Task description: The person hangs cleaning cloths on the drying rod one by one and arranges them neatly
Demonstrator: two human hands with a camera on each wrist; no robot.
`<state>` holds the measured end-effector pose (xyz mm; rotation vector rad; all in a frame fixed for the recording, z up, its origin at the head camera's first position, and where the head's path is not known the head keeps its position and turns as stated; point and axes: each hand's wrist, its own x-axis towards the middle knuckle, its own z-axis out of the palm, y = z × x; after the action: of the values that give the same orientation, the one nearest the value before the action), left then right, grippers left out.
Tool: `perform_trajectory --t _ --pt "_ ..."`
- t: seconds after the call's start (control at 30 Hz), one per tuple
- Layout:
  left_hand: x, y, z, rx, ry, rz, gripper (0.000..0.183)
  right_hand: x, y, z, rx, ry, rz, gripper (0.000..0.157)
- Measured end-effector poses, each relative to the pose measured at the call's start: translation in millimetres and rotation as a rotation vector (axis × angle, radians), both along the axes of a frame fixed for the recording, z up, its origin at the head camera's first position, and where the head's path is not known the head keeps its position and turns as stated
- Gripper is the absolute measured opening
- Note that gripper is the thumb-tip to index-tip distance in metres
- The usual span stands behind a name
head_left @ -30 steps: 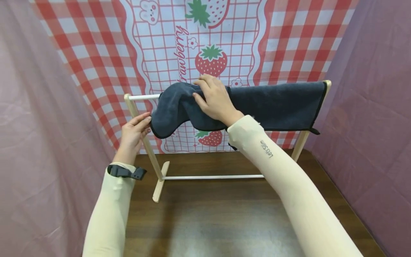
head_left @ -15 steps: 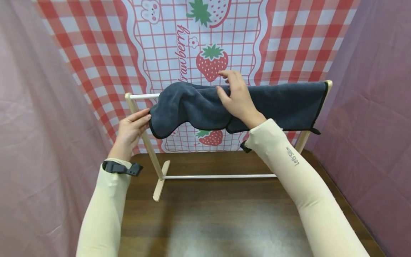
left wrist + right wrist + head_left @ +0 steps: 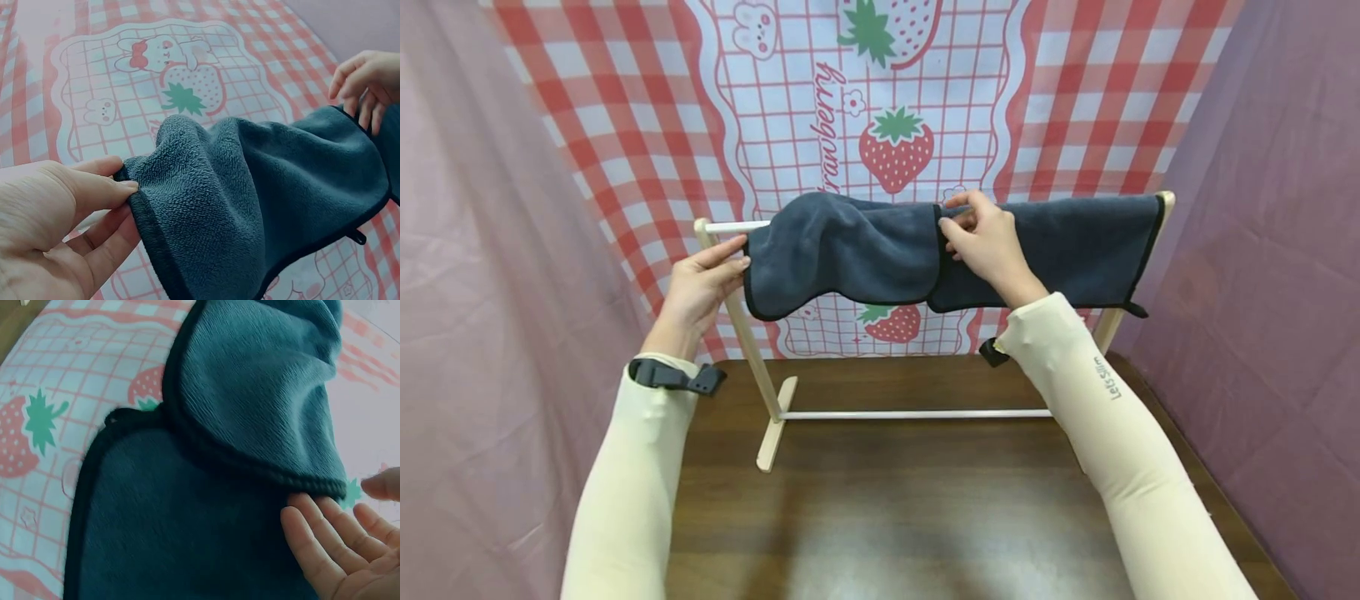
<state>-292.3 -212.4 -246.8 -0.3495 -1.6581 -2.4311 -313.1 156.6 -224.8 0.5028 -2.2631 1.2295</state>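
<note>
Two dark grey-blue towels with black borders hang side by side over a rack. My left hand point(image 3: 692, 292) pinches the left border of the left towel point(image 3: 857, 258) between thumb and fingers, as the left wrist view also shows. That towel bulges and wrinkles near its left end. At its right border, close to the top, is my right hand point(image 3: 992, 246). In the right wrist view, extended fingers point(image 3: 325, 537) touch the border, and the thumb stands apart from it. The right towel point(image 3: 1075, 250) hangs flat behind my right hand, its left part overlapped by the left towel.
The rack has pale wooden posts point(image 3: 750, 354), a white top bar point(image 3: 733, 227) and a white lower bar point(image 3: 910, 414). It stands on a brown wooden table point(image 3: 865, 517). A strawberry-print cloth point(image 3: 1052, 100) hangs behind, with pink curtains point(image 3: 1247, 275) at the sides.
My right hand has moved right along the top of the left towel to its right border. My left hand, still pinching, has shifted slightly up and left, drawing the towel's left border straighter.
</note>
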Motion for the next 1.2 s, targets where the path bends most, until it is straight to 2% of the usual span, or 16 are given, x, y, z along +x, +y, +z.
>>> perform_trajectory --t 0.13,0.3,0.47,0.67,0.8,1.0,1.2 --pt "-0.5 1.5 6.9 0.004 0.017 0.002 0.037 -0.6 -5.0 -5.4 0.014 0.027 0.002 0.027" --pt "-0.5 0.1 19.9 -0.016 0.028 -0.007 0.037 -3.9 -7.7 -1.9 -0.067 0.018 0.034 0.021" --pt "-0.7 -2.1 36.7 -0.048 0.033 -0.030 0.036 -8.1 -7.0 7.8 -0.236 -0.069 0.121 0.022" --pt "-3.0 -5.7 51.9 -0.070 0.030 -0.069 0.035 -11.0 -3.3 18.3 -0.376 -0.176 0.204 0.025" --pt "-4.4 -10.1 57.5 -0.088 0.035 -0.092 0.037 -13.7 -1.0 21.3 -0.414 -0.211 0.224 0.027" --pt "-6.5 -13.4 62.4 -0.066 0.114 -0.143 0.043 -14.9 -1.3 22.0 -0.428 -0.215 0.236 0.031" --pt "-9.9 -15.1 61.7 0.047 0.166 -0.107 0.047 -14.6 -5.3 21.4 -0.469 -0.228 0.235 0.032"
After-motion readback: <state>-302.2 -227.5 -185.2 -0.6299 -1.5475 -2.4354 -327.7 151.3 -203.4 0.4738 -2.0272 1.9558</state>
